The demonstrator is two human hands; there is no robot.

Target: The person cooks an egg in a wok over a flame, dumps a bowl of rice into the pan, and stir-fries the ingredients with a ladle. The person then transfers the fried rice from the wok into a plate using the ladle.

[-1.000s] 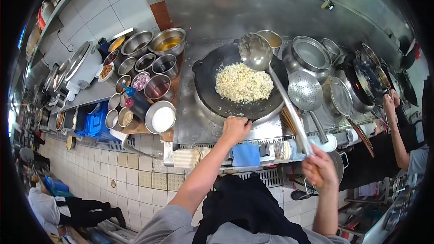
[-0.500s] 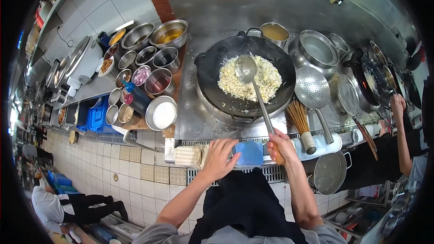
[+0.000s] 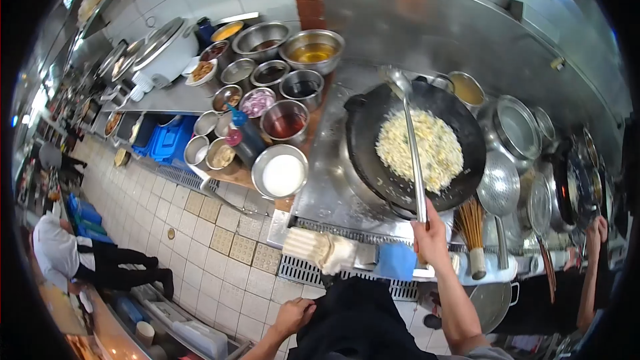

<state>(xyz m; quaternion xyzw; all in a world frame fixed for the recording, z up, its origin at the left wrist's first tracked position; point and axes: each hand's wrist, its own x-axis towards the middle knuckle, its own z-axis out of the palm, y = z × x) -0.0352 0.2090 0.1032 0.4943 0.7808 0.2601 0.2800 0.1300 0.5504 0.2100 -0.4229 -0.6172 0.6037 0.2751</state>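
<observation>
My right hand [image 3: 432, 235] is closed around the handle of a long metal ladle [image 3: 415, 143]. The ladle's bowl is raised above the far left rim of a black wok [image 3: 363, 153], and its shaft crosses over the food. In the wok lies a pale mound of rice mixed with egg [image 3: 437, 150]. My left hand [image 3: 295, 315] hangs low beside my dark apron [image 3: 343, 320], its fingers curled in, with nothing seen in them. Nearest to my right hand are a blue cloth [image 3: 395, 261] and a bamboo brush [image 3: 472, 230].
Left of the wok stand bowls of oil [image 3: 312, 53], chopped onion [image 3: 257, 102] and white granules [image 3: 283, 175], beside a squeeze bottle [image 3: 247, 137]. A perforated skimmer [image 3: 498, 183] and a steel pot [image 3: 517, 127] are at right. A co-worker's hands [image 3: 597, 233] grip a pan handle; another person [image 3: 100, 253] stands at lower left.
The ladle has been lifted out of the rice to above the wok's far left rim. My left hand has left the cloths at the stove edge and dropped to my side. The view has turned left.
</observation>
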